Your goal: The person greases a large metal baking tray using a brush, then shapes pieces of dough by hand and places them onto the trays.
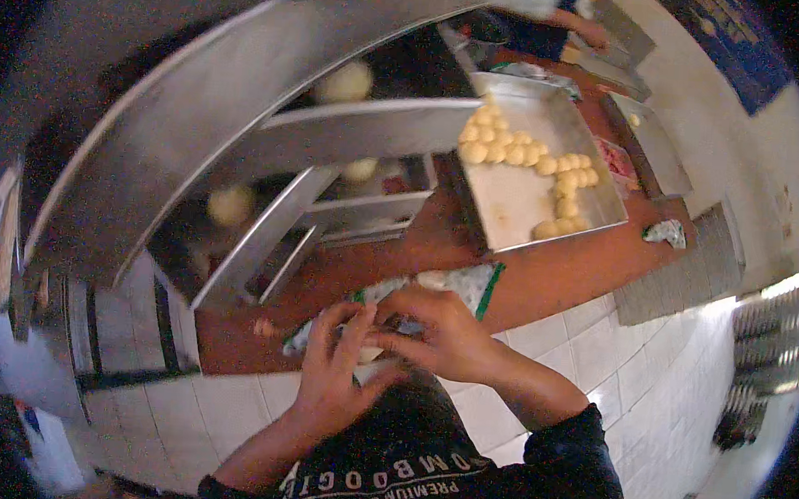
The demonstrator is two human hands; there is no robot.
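In front of my chest my two hands come together, fingers bent inward. My left hand [333, 364] and my right hand [440, 334] pinch a small pale piece of dough [370, 351] between them, mostly hidden by the fingers. Just beyond, a patterned cloth with a green edge [475, 283] lies along the front of the reddish-brown table [545, 268]. Another pale lump [432, 278] rests on this cloth. Further off to the right, a large metal tray [517, 197] carries many round yellowish balls [515, 153], bunched toward its far left and trailing down its right side.
Metal shelving [370, 124] rises at the left, with pale round lumps [231, 205] between its bars. Beyond the large tray stand a second tray [648, 141] and a crumpled cloth [666, 233]. At the far end another person's arm [578, 27] reaches over the table.
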